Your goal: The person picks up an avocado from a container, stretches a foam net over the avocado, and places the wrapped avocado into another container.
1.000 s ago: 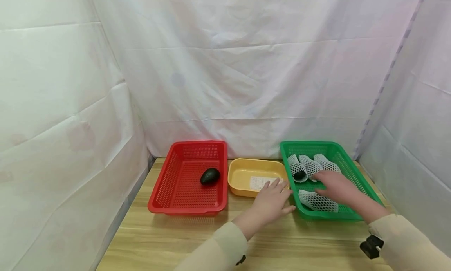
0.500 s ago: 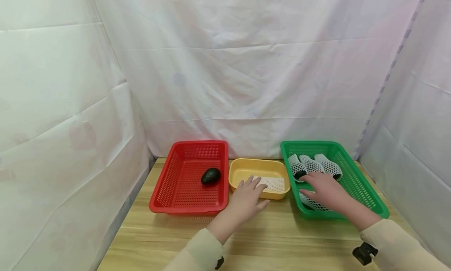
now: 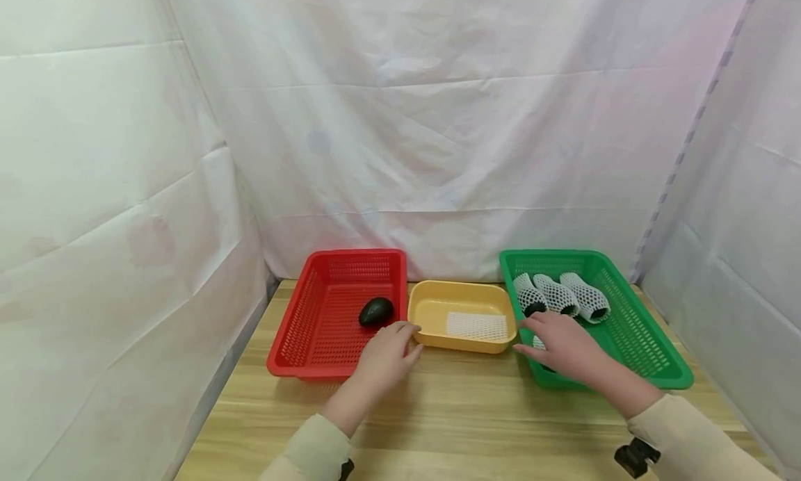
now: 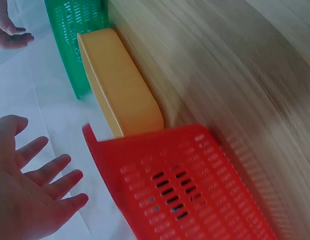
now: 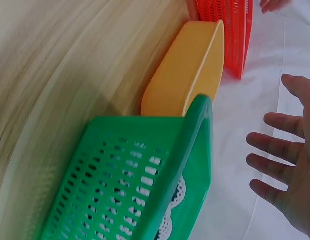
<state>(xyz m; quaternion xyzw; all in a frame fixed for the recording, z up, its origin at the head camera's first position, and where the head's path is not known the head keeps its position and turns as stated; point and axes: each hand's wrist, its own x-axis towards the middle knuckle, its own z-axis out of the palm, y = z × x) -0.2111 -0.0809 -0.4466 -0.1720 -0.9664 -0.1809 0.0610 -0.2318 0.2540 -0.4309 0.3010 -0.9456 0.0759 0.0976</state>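
Observation:
A single dark avocado (image 3: pixel 377 312) lies in the red basket (image 3: pixel 325 321), towards its right wall. Over that basket's front right corner is my left hand (image 3: pixel 383 356), with spread fingers holding nothing, as the left wrist view also shows. A flat white foam net sleeve (image 3: pixel 478 326) lies in the yellow tray (image 3: pixel 432 307). Above the front left part of the green basket (image 3: pixel 638 335) hovers my right hand (image 3: pixel 566 349), fingers extended and nothing held. Several netted avocados (image 3: pixel 588 297) rest in the green basket; the front one is mostly hidden under this hand.
The three containers stand side by side on a wooden table (image 3: pixel 457 418), the yellow tray in the middle. White cloth (image 3: pixel 400 154) hangs behind and on both sides. Black straps (image 3: pixel 637 457) are at the sleeve cuffs.
My left hand has moved left, from the front of the yellow tray to the red basket's corner. My right hand has shifted slightly left and towards me over the green basket.

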